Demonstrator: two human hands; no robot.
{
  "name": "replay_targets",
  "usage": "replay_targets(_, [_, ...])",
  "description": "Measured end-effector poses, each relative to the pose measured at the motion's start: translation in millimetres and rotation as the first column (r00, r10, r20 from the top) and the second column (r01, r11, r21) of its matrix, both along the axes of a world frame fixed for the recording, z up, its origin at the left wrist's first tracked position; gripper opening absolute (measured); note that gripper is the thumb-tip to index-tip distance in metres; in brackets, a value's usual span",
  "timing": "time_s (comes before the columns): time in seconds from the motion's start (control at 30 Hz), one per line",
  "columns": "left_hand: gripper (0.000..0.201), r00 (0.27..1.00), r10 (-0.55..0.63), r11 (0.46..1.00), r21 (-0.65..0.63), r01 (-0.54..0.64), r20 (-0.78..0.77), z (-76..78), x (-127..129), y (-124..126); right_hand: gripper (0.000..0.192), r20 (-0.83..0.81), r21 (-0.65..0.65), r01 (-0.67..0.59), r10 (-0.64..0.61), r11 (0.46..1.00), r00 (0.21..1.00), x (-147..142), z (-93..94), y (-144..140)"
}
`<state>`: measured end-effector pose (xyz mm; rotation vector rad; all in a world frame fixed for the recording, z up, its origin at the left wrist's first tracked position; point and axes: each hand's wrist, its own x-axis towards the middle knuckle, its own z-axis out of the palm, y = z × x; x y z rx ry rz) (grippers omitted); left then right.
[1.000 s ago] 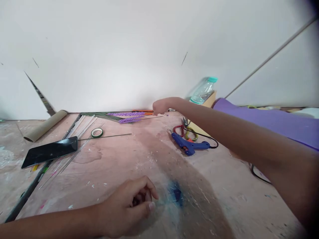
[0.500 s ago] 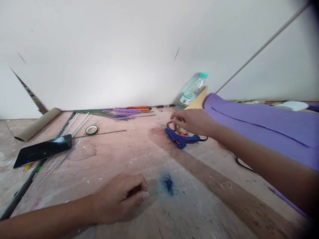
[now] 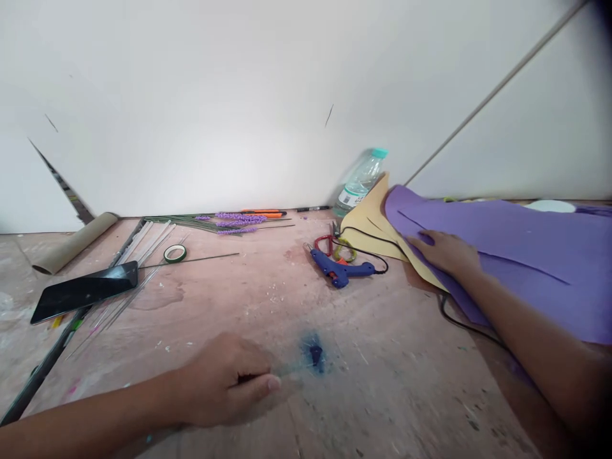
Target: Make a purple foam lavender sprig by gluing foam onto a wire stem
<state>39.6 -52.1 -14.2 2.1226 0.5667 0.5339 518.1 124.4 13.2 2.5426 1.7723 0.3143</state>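
My right hand lies over the near left part of a purple sheet, fingers stretched out and touching it. A tan sheet sticks out from beneath the purple one. My left hand rests on the tabletop with its fingers curled and thumb close to them; the inside of the grip is hidden. Just right of its fingertips is a dark blue stain. A blue glue gun lies left of my right hand, with scissors with red and yellow handles behind it.
At the back are purple flower stems, an orange-handled tool, a black pen and a bottle by the white wall. On the left lie a phone, green tape, glue sticks and a cardboard tube.
My right hand has moved right, from above the scissors and glue gun onto the purple sheet. The scissors and black cord now show. My left hand stays nearly in place, its fingers closer to the thumb.
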Motion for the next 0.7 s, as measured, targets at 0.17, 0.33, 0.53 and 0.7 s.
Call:
replay_targets(0.17, [0.044,1.000,-0.011,0.998,0.059,0.011,-0.004,-1.6,0,2,0.026,-0.057,-0.005,0.051,-0.052,0.999,0.997,8,4.0,1])
replay_targets(0.33, [0.043,1.000,-0.020,0.996,0.091,0.019,0.003,-0.1,0,2,0.024,-0.098,0.007,0.042,-0.041,0.999,0.994,6,5.3,5])
replay_targets(0.53, [0.040,0.999,-0.031,0.993,0.114,0.033,-0.014,1.6,-6,6,0.025,-0.196,-0.012,0.026,-0.028,1.000,0.980,8,12.5,-1])
replay_targets(0.7, [0.039,0.999,-0.041,0.993,0.111,0.044,-0.032,4.2,-9,10,0.025,-0.255,-0.079,0.031,-0.050,0.996,0.966,14,19.6,-4])
